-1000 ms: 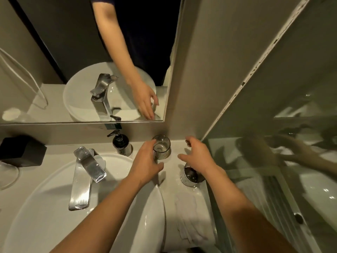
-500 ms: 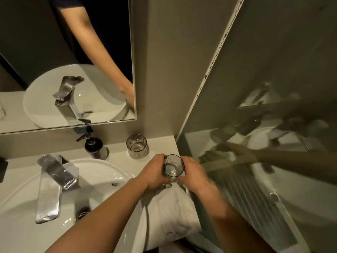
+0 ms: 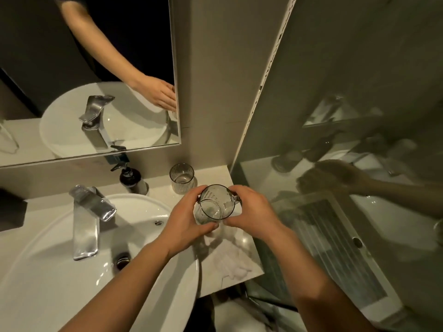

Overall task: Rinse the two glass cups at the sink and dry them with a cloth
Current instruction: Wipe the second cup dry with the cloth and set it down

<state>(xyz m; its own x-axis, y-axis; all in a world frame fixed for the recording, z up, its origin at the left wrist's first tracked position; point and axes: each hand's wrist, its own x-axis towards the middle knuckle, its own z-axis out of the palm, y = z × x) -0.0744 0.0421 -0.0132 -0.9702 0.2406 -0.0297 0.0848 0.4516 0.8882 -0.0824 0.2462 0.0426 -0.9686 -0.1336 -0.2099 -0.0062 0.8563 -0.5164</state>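
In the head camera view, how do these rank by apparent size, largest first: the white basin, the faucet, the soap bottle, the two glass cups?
1. white basin
2. faucet
3. held glass cup, nearer the camera, so unsure against the next
4. glass cup on the counter and soap bottle, about alike

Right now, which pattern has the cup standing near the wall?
Vertical ribs on clear glass cup; head view.

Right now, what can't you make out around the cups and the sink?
- Held glass cup: its base, covered by both hands, head view.
- White cloth: upper part hidden under the hands.
- Whether either cup is wet: too dim.
- Black box: cut off by the left edge.
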